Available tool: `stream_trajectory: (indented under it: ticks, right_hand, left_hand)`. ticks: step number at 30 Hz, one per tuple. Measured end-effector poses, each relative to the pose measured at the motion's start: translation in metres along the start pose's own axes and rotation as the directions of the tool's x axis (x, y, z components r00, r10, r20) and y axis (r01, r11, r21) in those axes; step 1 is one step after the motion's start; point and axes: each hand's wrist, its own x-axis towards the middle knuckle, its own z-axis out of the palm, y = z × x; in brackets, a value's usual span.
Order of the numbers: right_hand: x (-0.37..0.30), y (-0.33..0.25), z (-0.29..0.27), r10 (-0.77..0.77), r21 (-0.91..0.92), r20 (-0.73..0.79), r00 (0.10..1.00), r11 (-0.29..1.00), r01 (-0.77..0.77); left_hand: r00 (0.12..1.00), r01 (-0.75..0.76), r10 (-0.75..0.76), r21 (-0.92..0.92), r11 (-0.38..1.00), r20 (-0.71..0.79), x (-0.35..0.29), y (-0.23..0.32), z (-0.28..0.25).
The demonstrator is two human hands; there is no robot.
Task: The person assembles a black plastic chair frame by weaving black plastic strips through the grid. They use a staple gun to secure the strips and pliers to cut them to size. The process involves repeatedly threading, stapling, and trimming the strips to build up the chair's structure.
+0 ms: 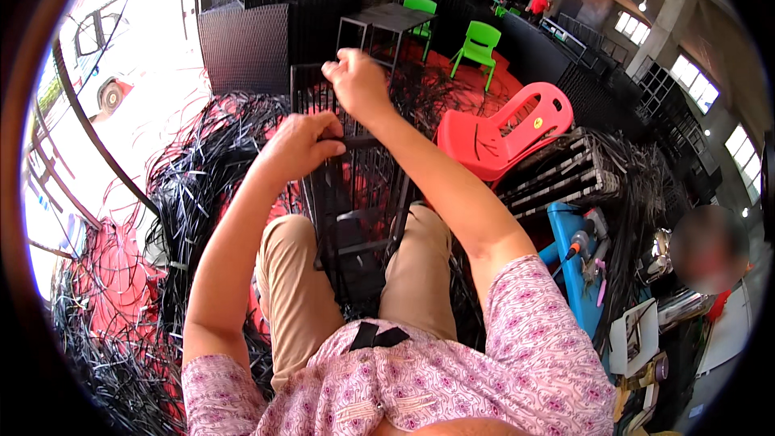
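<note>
A seated person in a patterned pink shirt [371,387] and tan trousers [295,299] works with both bare hands at a black frame [362,143], which stands between the person's knees. The left hand [300,145] grips the frame at the left end of its near top rail, thumb and fingers bent about the bar. The right hand [358,85], raised beyond that rail and apart from the left, has its fingers curled inward; whether they pinch a strip or close on anything cannot be told. Loose black strips [202,161] lie heaped to the left of the frame, over a red floor covering [121,299]. To the frame's right sits a red plastic chair [476,153], a dark strip lying on its seat, and just nearer than that chair, still right of the frame, is a stack of dark slatted pieces [557,178]. Farther right of the frame and closer to the person, a power tool [580,241] rests on a blue surface [571,274]. Beyond the frame stand a dark table [391,16] and two bright green chairs [478,47], with a woven dark panel [245,48] behind the frame to its left. Well beyond the frame, to the right, is another person in red [539,4].
</note>
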Motion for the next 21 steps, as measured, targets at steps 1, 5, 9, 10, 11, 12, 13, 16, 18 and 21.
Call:
stream_trajectory:
  ticks: [1, 5, 9, 10, 11, 12, 13, 16, 18, 21]
  right_hand:
    - [-0.007, -0.002, -0.014, -0.024, 0.118, -0.026, 0.999, 0.993, 0.027]
    - [-0.073, -0.042, -0.083, 0.201, 0.477, 0.138, 0.970, 0.845, -0.243]
    - [-0.134, -0.030, -0.099, 0.319, 0.302, 0.234, 0.918, 0.874, -0.381]
    - [-0.144, -0.023, -0.089, 0.325, 0.332, 0.227, 0.918, 0.860, -0.387]
    - [-0.151, -0.018, -0.084, 0.324, 0.316, 0.247, 0.913, 0.864, -0.392]
    - [-0.153, -0.012, -0.078, 0.316, 0.302, 0.264, 0.911, 0.870, -0.389]
    - [-0.161, -0.002, -0.064, 0.263, 0.344, 0.253, 0.931, 0.875, -0.341]
    - [-0.168, 0.001, -0.048, 0.302, 0.352, 0.394, 0.868, 0.823, -0.446]
    - [-0.158, -0.003, -0.060, 0.332, 0.289, 0.473, 0.816, 0.817, -0.499]
    - [-0.169, -0.024, -0.068, 0.223, 0.237, 0.302, 0.927, 0.924, -0.299]
  left_hand:
    - [0.999, -0.044, 0.044, 0.021, 0.999, 0.012, 0.004, -0.003, -0.003]
    - [0.995, -0.017, 0.029, -0.123, 0.992, 0.096, 0.003, -0.032, -0.001]
    - [0.980, 0.092, -0.055, -0.188, 0.978, 0.194, 0.010, -0.022, -0.002]
    - [0.980, 0.096, -0.057, -0.202, 0.975, 0.189, 0.011, -0.025, -0.003]
    - [0.979, 0.098, -0.053, -0.226, 0.969, 0.195, 0.011, -0.026, 0.001]
    - [0.979, 0.095, -0.046, -0.247, 0.964, 0.197, 0.013, -0.025, 0.003]
    - [0.975, 0.099, -0.044, -0.249, 0.963, 0.217, 0.011, -0.023, 0.001]
    - [0.969, 0.167, -0.105, -0.274, 0.947, 0.225, 0.006, -0.028, 0.000]
    - [0.981, 0.082, -0.011, -0.360, 0.929, 0.195, 0.014, -0.037, 0.009]
    - [0.983, 0.097, -0.027, -0.385, 0.918, 0.182, 0.010, -0.032, 0.015]
